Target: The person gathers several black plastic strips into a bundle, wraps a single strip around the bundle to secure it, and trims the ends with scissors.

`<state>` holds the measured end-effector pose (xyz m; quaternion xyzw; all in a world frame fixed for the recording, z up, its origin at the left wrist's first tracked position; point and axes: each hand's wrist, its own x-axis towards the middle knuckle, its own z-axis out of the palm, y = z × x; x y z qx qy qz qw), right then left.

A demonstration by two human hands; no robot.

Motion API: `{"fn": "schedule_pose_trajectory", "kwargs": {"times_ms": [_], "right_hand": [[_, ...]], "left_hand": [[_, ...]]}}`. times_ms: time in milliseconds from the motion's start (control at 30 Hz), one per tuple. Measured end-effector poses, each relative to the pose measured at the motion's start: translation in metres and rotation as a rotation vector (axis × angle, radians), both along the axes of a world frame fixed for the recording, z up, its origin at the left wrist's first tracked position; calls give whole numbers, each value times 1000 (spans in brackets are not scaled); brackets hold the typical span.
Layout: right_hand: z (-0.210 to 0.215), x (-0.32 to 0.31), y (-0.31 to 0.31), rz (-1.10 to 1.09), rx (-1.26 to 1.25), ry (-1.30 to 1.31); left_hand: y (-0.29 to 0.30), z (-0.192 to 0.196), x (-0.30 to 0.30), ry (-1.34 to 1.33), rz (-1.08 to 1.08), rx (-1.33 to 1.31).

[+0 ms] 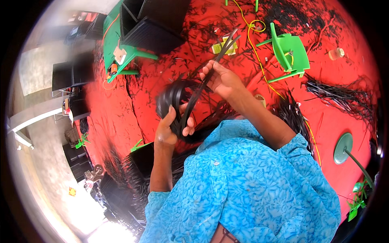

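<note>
A coiled bundle of flat black strips (pixel 171 98) hangs in front of my body. My left hand (pixel 169 128) grips its near side, thumb on the outside and fingers through the loop. From the coil, loose strip ends (pixel 227 47) run up and to the right. My right hand (pixel 218 79) pinches these strips between thumb and fingers, a little above and right of the coil. The far side of the coil is slightly blurred.
Black scraps litter the red floor covering (pixel 121 117). A green chair (pixel 291 52) stands at the far right, near a yellow cord (pixel 259 60). Black woven boxes (pixel 154 34) rest by a green table (pixel 131 52) at the far left. Piled strips (pixel 340 95) lie to the right.
</note>
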<state>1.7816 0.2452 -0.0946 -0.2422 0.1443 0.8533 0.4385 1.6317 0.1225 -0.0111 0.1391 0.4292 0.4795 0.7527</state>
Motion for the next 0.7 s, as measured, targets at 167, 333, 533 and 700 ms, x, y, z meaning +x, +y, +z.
{"fn": "schedule_pose_trajectory", "kwargs": {"times_ms": [167,333,533,700], "right_hand": [[-13,8,-18,127,-36,8],[-35,4,-42,287,-106,48],[-28,14,-43,376,6,-14],[-29,13,-45,357,-44,52]], "left_hand": [[4,14,9,233,-265,-42],[3,14,6,298,-314,13],[1,22,5,448,-488,-102],[-9,21,10,459,-544,-24]]}}
